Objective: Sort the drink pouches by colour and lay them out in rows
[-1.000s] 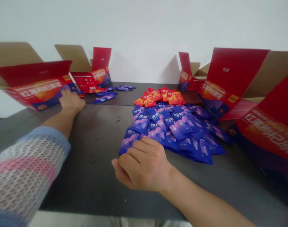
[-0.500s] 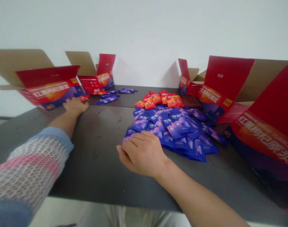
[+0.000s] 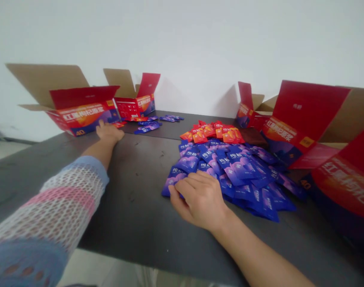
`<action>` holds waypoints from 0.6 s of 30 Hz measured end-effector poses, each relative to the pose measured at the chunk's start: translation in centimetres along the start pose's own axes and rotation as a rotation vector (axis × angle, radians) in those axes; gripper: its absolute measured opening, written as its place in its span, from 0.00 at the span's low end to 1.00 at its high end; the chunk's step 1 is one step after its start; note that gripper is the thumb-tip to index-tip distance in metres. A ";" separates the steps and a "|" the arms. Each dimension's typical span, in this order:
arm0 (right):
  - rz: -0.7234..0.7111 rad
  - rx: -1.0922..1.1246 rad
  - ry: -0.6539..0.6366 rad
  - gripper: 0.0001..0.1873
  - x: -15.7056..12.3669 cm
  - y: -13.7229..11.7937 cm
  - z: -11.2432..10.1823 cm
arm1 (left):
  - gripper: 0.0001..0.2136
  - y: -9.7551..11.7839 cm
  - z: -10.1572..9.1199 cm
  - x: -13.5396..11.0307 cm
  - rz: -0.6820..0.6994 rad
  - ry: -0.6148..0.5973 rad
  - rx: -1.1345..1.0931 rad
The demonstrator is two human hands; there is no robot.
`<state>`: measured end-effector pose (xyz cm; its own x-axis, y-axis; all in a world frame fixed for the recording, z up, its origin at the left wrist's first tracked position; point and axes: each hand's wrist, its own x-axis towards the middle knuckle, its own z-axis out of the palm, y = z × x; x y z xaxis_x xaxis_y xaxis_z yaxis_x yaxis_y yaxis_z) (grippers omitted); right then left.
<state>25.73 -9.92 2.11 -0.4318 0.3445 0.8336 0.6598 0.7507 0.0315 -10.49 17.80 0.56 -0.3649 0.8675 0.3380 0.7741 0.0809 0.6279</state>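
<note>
Blue sachets [image 3: 241,165] partly behind right hand [image 3: 200,199]

A pale wall [image 3: 200,48] rises behind the dark table [image 3: 140,215].

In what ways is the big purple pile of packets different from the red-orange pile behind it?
The purple pile covers a wide patch of the table, while the red-orange pile covers a smaller one. The purple pile lies nearer, partly hidden by the right hand; the red-orange pile lies farther back, away from that hand. Both are loose, overlapping heaps.
</note>
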 end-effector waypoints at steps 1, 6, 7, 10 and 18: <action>-0.002 -0.002 -0.007 0.21 0.0 0.0 0.1 | 0.25 -0.5 0.2 0.6 -0.048 0.007 0.076; 0.001 -0.016 -0.063 0.22 -0.4 0.1 0.7 | 0.24 -2.0 1.2 2.2 -0.080 0.034 0.303; 0.001 -0.013 -0.069 0.22 -0.4 0.1 0.8 | 0.25 -1.9 1.3 2.1 -0.053 0.036 0.332; 0.005 0.007 -0.072 0.21 -0.5 0.0 1.1 | 0.21 -0.6 0.8 0.3 0.013 -0.001 0.454; 0.033 0.055 -0.225 0.21 -0.1 -0.5 1.5 | 0.16 2.6 -3.9 -7.3 0.259 -0.377 0.617</action>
<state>24.57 -9.48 1.24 -0.5410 0.4815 0.6895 0.6437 0.7647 -0.0290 -7.84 9.81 2.46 -0.0166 0.9959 0.0893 0.9997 0.0150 0.0192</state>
